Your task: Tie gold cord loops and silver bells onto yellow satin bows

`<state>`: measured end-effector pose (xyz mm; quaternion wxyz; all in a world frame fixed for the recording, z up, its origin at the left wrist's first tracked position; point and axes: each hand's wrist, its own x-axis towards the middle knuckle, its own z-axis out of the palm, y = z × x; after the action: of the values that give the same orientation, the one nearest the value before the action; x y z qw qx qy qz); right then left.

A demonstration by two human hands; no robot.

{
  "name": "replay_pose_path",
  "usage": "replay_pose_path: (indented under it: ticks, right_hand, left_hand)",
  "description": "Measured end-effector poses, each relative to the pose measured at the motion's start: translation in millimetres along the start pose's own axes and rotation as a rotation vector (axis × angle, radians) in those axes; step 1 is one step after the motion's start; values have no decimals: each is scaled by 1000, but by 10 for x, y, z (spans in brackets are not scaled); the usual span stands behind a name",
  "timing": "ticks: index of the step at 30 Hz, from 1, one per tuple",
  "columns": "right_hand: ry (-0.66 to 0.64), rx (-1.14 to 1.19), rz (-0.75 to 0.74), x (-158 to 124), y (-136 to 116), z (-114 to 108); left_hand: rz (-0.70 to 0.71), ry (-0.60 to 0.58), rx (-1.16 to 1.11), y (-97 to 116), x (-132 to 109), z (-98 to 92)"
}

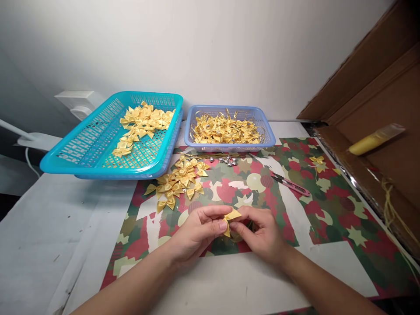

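Observation:
Between my two hands is a yellow ribbon bow (232, 215), held over the patterned sheet. My left hand (207, 225) pinches it between thumb and fingers. From the other side, my right hand (259, 229) has its thumb and index finger closed at the bow; a thin thread seems to run below, though its course is partly hidden by the fingers. Just beyond my left hand lies a loose pile of yellow bows (179, 181). Small silver bells (229, 161) and thin gold cords (210, 155) rest behind the pile.
A turquoise basket (75, 151) with bows stands at the back left. Beside it, a blue-violet basket (229, 148) holds bows with gold cords. Pink thread snips (292, 184) lie to the right. Cardboard (377, 87) walls the right side, with a yellow-filled tube (374, 140) against it.

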<state>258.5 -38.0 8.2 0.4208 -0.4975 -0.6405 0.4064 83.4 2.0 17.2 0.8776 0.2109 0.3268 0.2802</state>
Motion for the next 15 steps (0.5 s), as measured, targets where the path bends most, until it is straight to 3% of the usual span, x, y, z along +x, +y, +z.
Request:
replay_pose_path:
  ticks: [15]
  right_hand:
    - [-18,428,204,1,24,77]
  left_hand:
    - [43,-61,16,-6,0,0]
